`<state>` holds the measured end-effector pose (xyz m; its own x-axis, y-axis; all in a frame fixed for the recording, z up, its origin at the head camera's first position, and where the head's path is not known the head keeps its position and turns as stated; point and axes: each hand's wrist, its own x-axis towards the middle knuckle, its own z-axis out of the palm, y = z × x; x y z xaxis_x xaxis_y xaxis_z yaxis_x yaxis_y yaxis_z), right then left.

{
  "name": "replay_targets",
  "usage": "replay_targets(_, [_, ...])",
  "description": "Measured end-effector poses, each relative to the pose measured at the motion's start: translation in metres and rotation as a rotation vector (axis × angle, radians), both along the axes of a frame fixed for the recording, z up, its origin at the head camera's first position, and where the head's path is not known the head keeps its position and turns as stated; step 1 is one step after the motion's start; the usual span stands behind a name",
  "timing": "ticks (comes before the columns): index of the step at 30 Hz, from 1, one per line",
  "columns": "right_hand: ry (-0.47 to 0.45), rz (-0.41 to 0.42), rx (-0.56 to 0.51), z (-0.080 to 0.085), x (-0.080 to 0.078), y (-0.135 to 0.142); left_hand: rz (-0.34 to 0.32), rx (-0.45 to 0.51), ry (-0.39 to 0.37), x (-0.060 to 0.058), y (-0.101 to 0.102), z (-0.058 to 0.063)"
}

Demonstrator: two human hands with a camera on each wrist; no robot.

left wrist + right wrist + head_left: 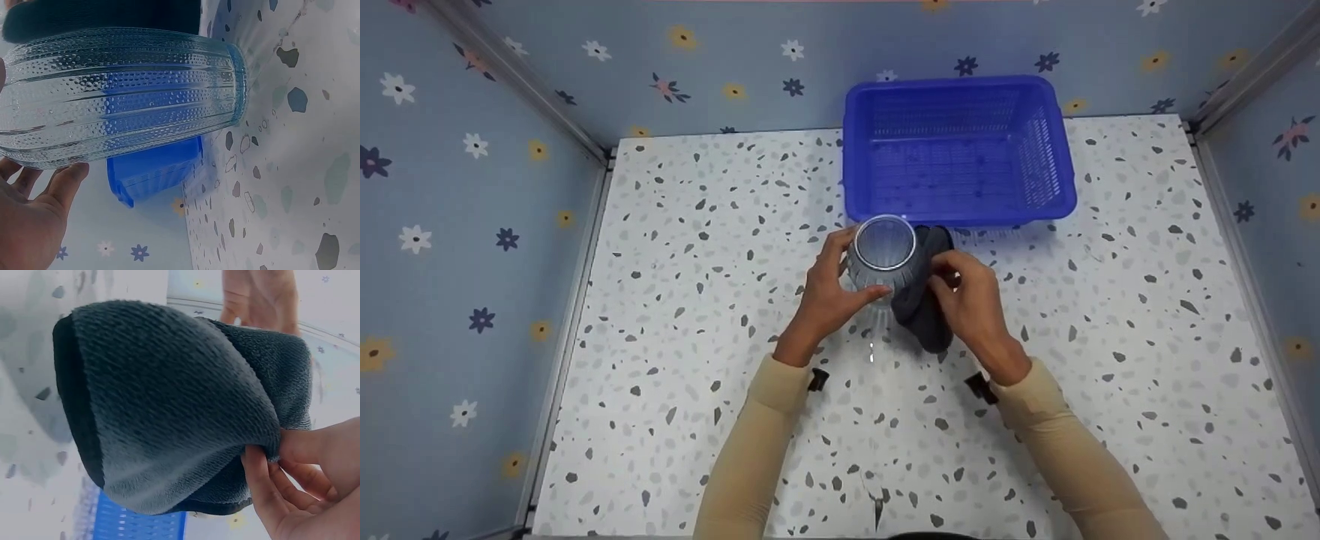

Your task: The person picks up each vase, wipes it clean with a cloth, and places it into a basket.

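Note:
A clear ribbed glass vase [885, 244] stands upright in front of the basket, its round mouth facing up. My left hand [834, 289] grips it near the top, with the thumb across the near side and fingers around the far left. In the left wrist view the dimpled glass vase [129, 95] has its base at the speckled table. My right hand [971, 296] pinches a dark grey cloth [930, 300] between thumb and fingers, and the cloth lies against the vase's right side. In the right wrist view the folded cloth [169, 394] hides most of the vase.
A blue plastic basket [960, 221] with perforated sides sits at the back, just behind the vase. Flower-patterned walls [720, 67] enclose the white speckled table [697, 300] at the back and both sides.

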<state>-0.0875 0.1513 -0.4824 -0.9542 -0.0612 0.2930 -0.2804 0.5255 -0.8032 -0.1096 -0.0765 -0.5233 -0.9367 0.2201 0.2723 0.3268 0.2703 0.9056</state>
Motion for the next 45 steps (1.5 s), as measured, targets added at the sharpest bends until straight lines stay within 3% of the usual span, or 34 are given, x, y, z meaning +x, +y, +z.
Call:
replay_targets(10, [0.031, 0.013, 0.003, 0.027, -0.001, -0.01, -0.002, 0.005, -0.005, -0.001, 0.0, 0.0])
replay_targets(21, [0.024, 0.001, 0.062, 0.024, 0.0, -0.011, 0.014, -0.022, -0.01, 0.001, 0.0, 0.001])
replay_targets(29, [0.055, -0.012, 0.073, 0.003, 0.002, -0.006, 0.006, -0.01, 0.018, 0.0, 0.001, 0.0])
replay_targets(35, [-0.016, 0.011, 0.05, -0.028, -0.001, -0.002, 0.005, -0.008, 0.017, 0.0, 0.0, 0.0])
replay_targets(41, [-0.126, 0.019, 0.155, -0.065, -0.008, -0.005, 0.015, -0.024, 0.008, 0.001, 0.001, 0.001])
replay_targets(45, [-0.131, 0.028, 0.228, -0.076, -0.011, -0.008, 0.019, -0.027, -0.001, 0.001, 0.002, 0.002])
